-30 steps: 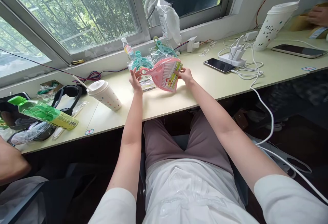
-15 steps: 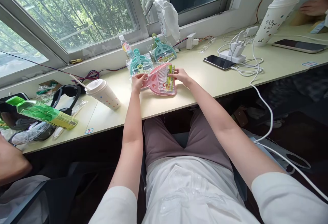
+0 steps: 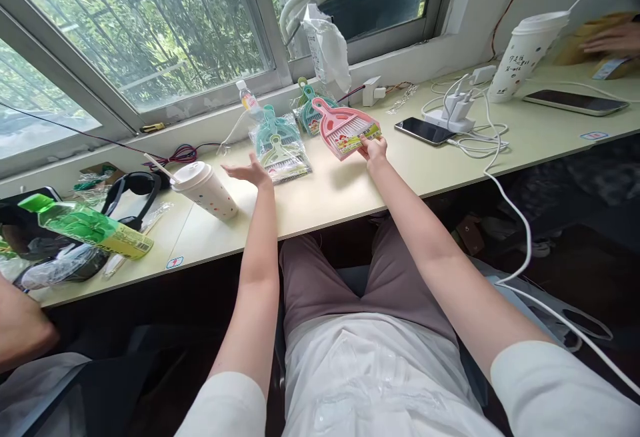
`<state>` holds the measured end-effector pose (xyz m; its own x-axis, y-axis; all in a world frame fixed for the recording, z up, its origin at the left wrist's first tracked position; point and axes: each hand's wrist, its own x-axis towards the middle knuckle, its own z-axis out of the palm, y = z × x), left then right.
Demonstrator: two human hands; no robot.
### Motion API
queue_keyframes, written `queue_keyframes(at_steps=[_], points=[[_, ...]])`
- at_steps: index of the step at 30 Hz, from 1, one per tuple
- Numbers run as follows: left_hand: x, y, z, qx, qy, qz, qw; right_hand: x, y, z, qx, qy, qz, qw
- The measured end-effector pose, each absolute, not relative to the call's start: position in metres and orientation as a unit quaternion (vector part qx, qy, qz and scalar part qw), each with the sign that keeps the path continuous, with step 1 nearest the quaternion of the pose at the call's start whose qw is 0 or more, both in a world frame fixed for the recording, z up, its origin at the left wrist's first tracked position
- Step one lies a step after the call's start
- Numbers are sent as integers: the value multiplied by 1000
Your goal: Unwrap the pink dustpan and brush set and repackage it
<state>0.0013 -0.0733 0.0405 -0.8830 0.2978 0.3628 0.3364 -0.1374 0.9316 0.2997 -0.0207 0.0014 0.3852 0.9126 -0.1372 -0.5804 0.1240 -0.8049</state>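
Note:
A pink dustpan (image 3: 325,132) with a white-bristled brush and a yellow-green label is held up over the desk by my right hand (image 3: 374,150), whose fingers pinch its wide label end. My left hand (image 3: 250,172) is empty, palm turned up and fingers spread, between a white cup and a wrapped set. That wrapped dustpan-and-brush set (image 3: 281,157) is pale green and lies in clear plastic on the desk. Right behind it is a wrapped teal set (image 3: 276,127). Another teal set (image 3: 309,114) leans by the wall, partly hidden by the pink dustpan.
Left of my hand stand a lidded white cup (image 3: 205,188), a tilted green bottle (image 3: 95,227) and headphones (image 3: 133,200). On the right are a phone (image 3: 424,130), a charger with white cables (image 3: 453,117) and a large cup (image 3: 525,57). A co-worker's hand (image 3: 613,40) shows far right.
My left hand has let go of the pink dustpan's handle and moved left, opening. My right hand has carried the dustpan right and turned its handle away, uncovering the pale green set.

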Motion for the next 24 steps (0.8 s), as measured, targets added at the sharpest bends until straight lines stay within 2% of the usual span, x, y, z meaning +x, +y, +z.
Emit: queue_keyframes(at_steps=[3,5,8,12,14,18,24], points=[[18,-89,43,-310,-667,-664,137,300,-21,1,-408,-183,528,722],[29,-94,43,-410,-628,-649,129,299,-22,2,-398,-185,536,721],[49,-91,38,-569,-566,-595,-38,294,-24,4,-377,-201,549,719],[68,-81,26,-665,-458,-397,-436,287,-30,8,-339,-272,574,694],[69,-80,23,-652,-401,-337,-548,285,-33,10,-327,-320,591,664],[60,-83,26,-621,-352,-374,-591,284,-36,11,-360,-370,594,617],[55,-87,24,-598,-401,-371,-587,276,-37,1,-408,-442,550,579]])
